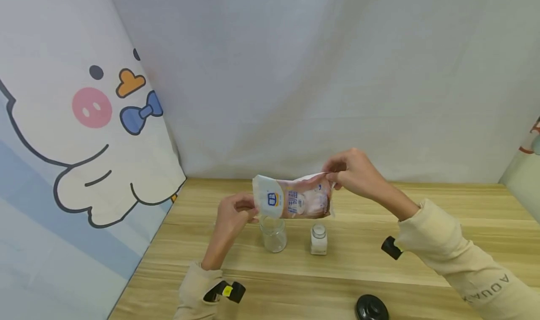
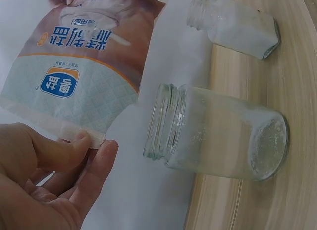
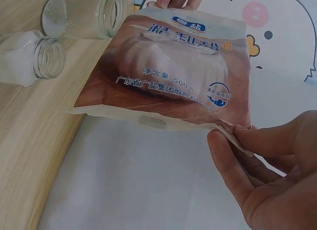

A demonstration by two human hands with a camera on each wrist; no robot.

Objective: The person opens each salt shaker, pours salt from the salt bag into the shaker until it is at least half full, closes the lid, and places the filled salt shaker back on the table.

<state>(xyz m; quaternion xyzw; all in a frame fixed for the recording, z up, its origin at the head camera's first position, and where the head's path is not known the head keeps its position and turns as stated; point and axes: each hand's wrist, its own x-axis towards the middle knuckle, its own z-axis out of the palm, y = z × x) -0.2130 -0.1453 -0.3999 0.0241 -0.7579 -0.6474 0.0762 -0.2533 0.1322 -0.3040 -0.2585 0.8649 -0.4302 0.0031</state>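
Both hands hold a printed salt bag [image 1: 295, 198] sideways in the air above the table. My left hand [image 1: 234, 214] pinches a corner at the pale blue end, thumb against fingers. At the brown end, my right hand [image 1: 354, 174] pinches the upper corner of the seam. Just under the bag stands a lidless glass jar [image 2: 223, 136] with a little white powder at its bottom. To its right is a smaller square glass jar [image 1: 318, 240], also lidless and largely full of white powder. Whether the bag holds anything cannot be told.
A round black lid [image 1: 372, 308] lies near the front edge of the wooden table [image 1: 295, 278]. A pale curtain [image 1: 295, 100] hangs behind the table, and a cloth with a cartoon figure [image 1: 90, 170] hangs along the left side.
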